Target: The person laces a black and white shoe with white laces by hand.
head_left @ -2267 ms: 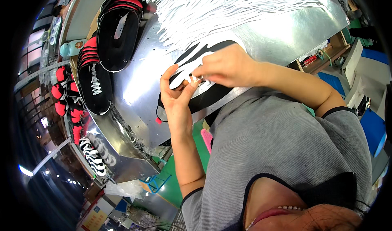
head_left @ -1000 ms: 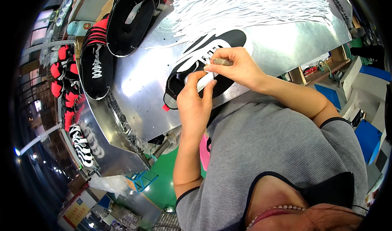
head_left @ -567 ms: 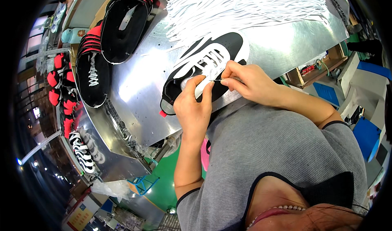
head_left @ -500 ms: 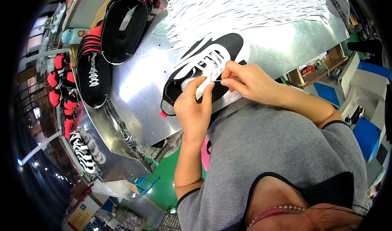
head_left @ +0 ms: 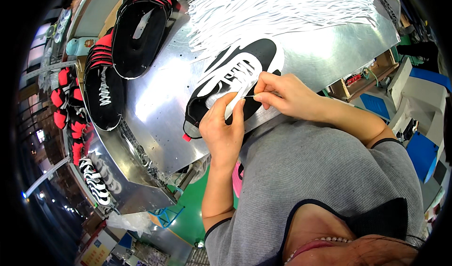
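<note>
A black-and-white shoe upper [head_left: 267, 52] with white laces [head_left: 239, 73] across its front lies on a metal table, its heel opening toward the lower left. My left hand [head_left: 221, 127] is closed at the near side of that opening, thumb and forefinger around a broad white strip [head_left: 230, 108]. A thin pale strand [head_left: 249, 96] stretches between the fingertips of both hands. My right hand [head_left: 287, 95] pinches its other end just beside the upper. What exactly the strand is cannot be made out, and my left fingers partly cover the strip.
A large heap of white laces [head_left: 282, 7] spreads over the metal table's [head_left: 162, 146] far side. Black-and-red shoe uppers [head_left: 141, 40] lie at the left. Beyond them hang more red-and-black pieces [head_left: 59, 99], near a black-and-white striped piece [head_left: 94, 181]. A wooden shelf [head_left: 365, 80] stands at the right.
The view has shifted slightly, moving the table and uppers a little in the picture. Both hands keep almost the same pinch, with the thin strand still between them.
</note>
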### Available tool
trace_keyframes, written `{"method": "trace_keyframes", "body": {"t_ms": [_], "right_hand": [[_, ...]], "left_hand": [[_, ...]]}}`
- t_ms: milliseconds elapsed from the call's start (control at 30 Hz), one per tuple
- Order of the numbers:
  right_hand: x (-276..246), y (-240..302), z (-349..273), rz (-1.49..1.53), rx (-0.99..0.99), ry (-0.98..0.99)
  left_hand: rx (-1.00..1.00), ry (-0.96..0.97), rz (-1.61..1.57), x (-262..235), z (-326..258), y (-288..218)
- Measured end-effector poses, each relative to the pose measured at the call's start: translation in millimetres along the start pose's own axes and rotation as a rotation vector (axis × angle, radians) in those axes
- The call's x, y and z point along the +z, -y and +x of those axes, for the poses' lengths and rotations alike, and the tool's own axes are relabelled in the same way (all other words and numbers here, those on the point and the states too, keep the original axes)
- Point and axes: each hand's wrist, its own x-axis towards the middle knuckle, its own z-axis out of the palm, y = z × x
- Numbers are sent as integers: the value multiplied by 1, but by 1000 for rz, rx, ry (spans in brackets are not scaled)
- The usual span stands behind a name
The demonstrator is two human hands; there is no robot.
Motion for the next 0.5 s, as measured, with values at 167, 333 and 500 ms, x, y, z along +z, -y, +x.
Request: {"method": "trace_keyframes", "body": {"t_ms": [167, 333, 500], "right_hand": [[17, 4, 10, 37, 40, -33], [-16, 17, 6, -264, 12, 125], [-38, 23, -4, -207, 50, 99]], "left_hand": [[62, 60, 50, 3, -7, -8], [75, 40, 66, 4, -8, -3], [-85, 73, -30, 3, -6, -2]]}}
